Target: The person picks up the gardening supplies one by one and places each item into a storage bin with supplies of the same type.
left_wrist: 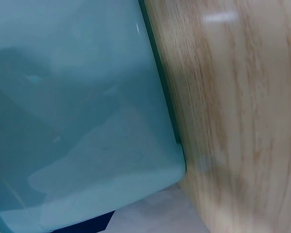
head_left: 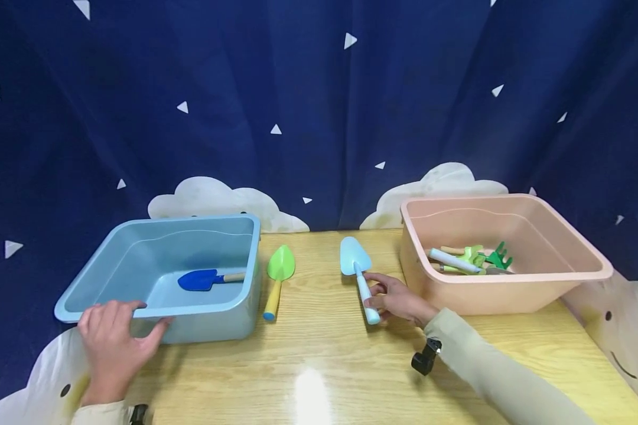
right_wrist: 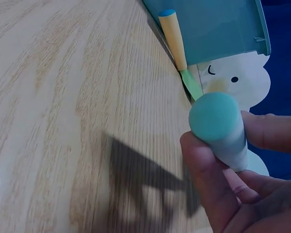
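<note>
My right hand [head_left: 401, 302] grips the pale handle of a light blue toy trowel [head_left: 354, 255], whose blade points away toward the curtain. In the right wrist view, fingers and thumb surround its handle [right_wrist: 216, 119] just behind the turquoise end cap. To the left, my left hand [head_left: 114, 339] holds the near rim of a blue bin [head_left: 207, 323], fingers over the edge and thumb along the outside. Inside that bin lies a dark blue trowel [head_left: 199, 280] with a wooden handle. A green trowel [head_left: 281, 264] with a yellow handle lies beside the bin.
On the right stands a pink bin [head_left: 489, 295] with several garden tools inside, among them a green hand rake [head_left: 498, 255]. Both bins stand on a wooden table [head_left: 244, 378]. A dark blue curtain [head_left: 308, 88] with white triangles and clouds hangs behind.
</note>
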The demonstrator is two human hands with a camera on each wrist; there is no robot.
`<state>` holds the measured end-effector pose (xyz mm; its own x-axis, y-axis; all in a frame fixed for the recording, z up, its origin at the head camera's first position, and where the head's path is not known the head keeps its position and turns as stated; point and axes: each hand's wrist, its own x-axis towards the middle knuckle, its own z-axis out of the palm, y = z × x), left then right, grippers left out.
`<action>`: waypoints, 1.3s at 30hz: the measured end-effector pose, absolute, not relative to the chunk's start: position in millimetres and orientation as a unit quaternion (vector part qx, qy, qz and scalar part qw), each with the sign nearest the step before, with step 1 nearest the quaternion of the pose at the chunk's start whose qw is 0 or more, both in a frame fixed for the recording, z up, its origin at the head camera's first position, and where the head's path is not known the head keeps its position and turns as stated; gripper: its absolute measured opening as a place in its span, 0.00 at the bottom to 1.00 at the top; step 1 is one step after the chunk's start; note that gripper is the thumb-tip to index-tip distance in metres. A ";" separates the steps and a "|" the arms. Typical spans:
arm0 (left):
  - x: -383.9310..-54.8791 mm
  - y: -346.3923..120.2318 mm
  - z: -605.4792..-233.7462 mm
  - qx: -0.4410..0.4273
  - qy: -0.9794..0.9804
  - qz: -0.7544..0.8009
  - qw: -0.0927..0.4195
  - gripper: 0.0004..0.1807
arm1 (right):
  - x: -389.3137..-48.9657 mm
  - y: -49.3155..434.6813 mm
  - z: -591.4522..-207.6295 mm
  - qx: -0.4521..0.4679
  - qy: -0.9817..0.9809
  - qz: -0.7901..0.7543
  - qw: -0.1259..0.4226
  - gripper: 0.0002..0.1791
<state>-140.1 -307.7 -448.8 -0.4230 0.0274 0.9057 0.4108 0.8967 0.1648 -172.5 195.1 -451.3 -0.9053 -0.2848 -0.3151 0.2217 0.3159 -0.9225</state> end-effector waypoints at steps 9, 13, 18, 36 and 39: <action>-142.8 -305.5 -450.9 -0.139 -0.813 -0.190 0.532 0.37 | -174.8 191.9 -449.4 -0.033 0.779 -0.585 0.222 0.39; -143.2 -306.3 -449.7 -0.138 -0.816 -0.190 0.528 0.38 | -176.0 190.2 -447.3 -0.047 0.779 -0.583 0.227 0.39; -144.5 -305.8 -449.3 -0.139 -0.812 -0.191 0.533 0.37 | -177.9 188.2 -446.6 -0.056 0.774 -0.587 0.232 0.38; -144.5 -306.7 -448.6 -0.129 -0.825 -0.191 0.515 0.38 | -193.9 160.4 -405.6 -0.120 0.794 -0.544 0.246 0.36; -143.8 -306.7 -449.6 -0.128 -0.828 -0.193 0.511 0.38 | -196.1 153.1 -394.2 -0.138 0.800 -0.530 0.246 0.37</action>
